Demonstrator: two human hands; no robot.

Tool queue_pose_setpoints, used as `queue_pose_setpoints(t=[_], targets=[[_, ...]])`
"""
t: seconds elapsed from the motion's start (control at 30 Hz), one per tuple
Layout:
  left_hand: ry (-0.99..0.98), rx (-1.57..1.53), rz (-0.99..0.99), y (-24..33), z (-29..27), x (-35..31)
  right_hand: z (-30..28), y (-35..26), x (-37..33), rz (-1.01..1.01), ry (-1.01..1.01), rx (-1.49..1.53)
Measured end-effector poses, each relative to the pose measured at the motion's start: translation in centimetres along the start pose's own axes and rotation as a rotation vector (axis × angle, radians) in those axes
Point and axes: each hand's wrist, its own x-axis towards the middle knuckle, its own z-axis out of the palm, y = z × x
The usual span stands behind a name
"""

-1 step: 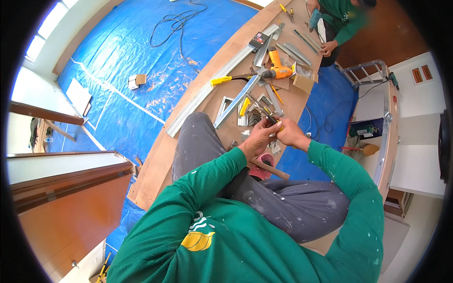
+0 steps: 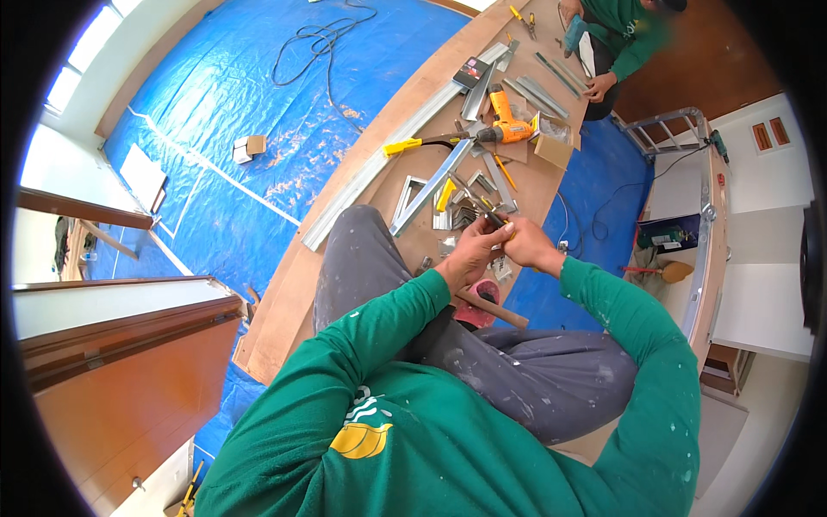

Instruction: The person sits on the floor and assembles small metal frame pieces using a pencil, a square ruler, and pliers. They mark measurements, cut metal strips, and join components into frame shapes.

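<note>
My left hand (image 2: 472, 252) and my right hand (image 2: 529, 244) meet above the wooden board, fingers closed and pressed together. Between them shows a small dark piece (image 2: 494, 219) with a touch of yellow by the right fingers; its kind is too small to tell. Just beyond the fingers lie a stack of metal angle brackets (image 2: 466, 214) and a yellow-handled tool (image 2: 446, 195). An orange drill (image 2: 510, 127) rests farther up the board. Below my hands, a wooden handle (image 2: 493, 308) lies across a pink-and-dark shoe (image 2: 475, 320).
The wooden board (image 2: 284, 302) carries long metal profiles (image 2: 366, 183), a yellow-handled saw (image 2: 403, 147) and an open cardboard box (image 2: 553, 153). At its far end a co-worker (image 2: 633, 52) holds a teal power tool (image 2: 575, 36). Blue sheeting (image 2: 224, 95) covers the floor; a cable (image 2: 319, 43) lies on it.
</note>
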Motion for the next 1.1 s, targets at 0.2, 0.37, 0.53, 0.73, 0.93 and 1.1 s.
queue_pose_setpoints(t=[0.2, 0.37, 0.53, 0.73, 0.93, 1.1], targets=[[0.081, 0.104, -0.080, -2.3, -2.2, 3.1, 2.7, 4.4, 2.9, 0.089, -0.034, 0.040], [0.130, 0.114, -0.182, -5.2, -4.8, 4.5, 3.4, 4.7, 3.2, 0.287, -0.149, -0.004], [0.152, 0.135, -0.171, -6.8, -5.7, 5.5, 4.2, 6.2, 3.9, 0.358, -0.200, -0.008], [0.167, 0.177, -0.150, -7.3, -6.0, 6.6, 4.6, 8.5, 4.9, 0.267, -0.174, -0.107], [0.143, 0.164, -0.112, -7.1, -6.2, 7.1, 5.3, 11.0, 5.4, 0.212, -0.201, 0.110], [0.163, 0.106, -0.140, -6.8, -6.2, 6.9, 5.1, 10.5, 5.1, 0.263, -0.270, 0.162]])
